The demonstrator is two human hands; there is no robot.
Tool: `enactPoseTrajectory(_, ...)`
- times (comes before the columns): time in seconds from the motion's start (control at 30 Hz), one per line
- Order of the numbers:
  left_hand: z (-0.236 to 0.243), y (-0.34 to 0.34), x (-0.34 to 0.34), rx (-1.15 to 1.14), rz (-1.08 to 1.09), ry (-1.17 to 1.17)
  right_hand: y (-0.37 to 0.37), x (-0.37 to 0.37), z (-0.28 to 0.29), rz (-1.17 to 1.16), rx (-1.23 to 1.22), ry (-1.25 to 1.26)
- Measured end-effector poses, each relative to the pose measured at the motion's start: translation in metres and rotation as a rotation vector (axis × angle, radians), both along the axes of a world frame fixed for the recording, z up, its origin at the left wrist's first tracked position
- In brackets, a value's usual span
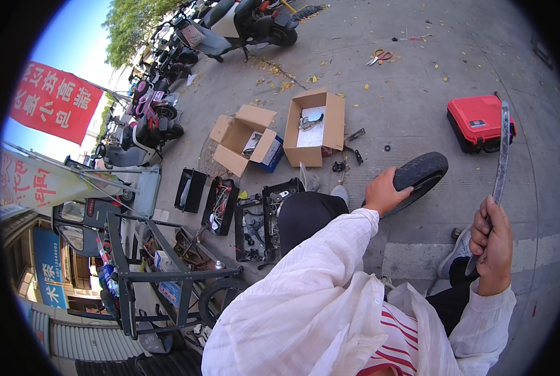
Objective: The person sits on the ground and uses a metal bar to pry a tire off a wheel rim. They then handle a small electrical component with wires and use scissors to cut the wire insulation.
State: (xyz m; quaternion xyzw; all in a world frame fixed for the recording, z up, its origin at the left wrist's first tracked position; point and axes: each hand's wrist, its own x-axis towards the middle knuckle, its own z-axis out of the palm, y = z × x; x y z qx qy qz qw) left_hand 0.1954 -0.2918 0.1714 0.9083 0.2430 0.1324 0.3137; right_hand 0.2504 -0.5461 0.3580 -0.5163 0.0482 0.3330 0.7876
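"What is each hand doing?"

"The left hand (385, 191) is curled over the edge of a round black rubber tyre (427, 168) with a grooved tread, thumb on the near side. The right hand (494, 243) is wrapped around the lower part of a long, flat, grey metal bar (503, 147)."

"And the tyre's place?"

"In front of the person, between an open brown cardboard box (306, 156) and a red hard-plastic case with a black base (474, 116)."

"What could go wrong?"

"Only one hand steadies the tyre, so a loose grip could let it roll or twist. I cannot tell whether its lower edge meets the pavement."

"The bar worries me more."

"Rightly. Most of its length sticks out beyond the fist, so a careless turn could swing it wide. If it were pushed against the tyre and slipped, it could hit the bare left fingers. Its lower end also seems close to the black trouser leg (446, 307); a jerk backward could jab it."
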Motion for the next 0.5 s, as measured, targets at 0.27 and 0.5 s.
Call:
enactPoseTrajectory(0.27,-0.0011,-0.0009,-0.0002,0.008,0.012,-0.012,-0.0004,-0.0007,-0.0002,0.007,-0.021,-0.006)
enactPoseTrajectory(0.5,0.0056,-0.0002,-0.0005,-0.025,0.004,0.029,-0.0013,-0.0006,0.0000,0.042,-0.061,-0.022)
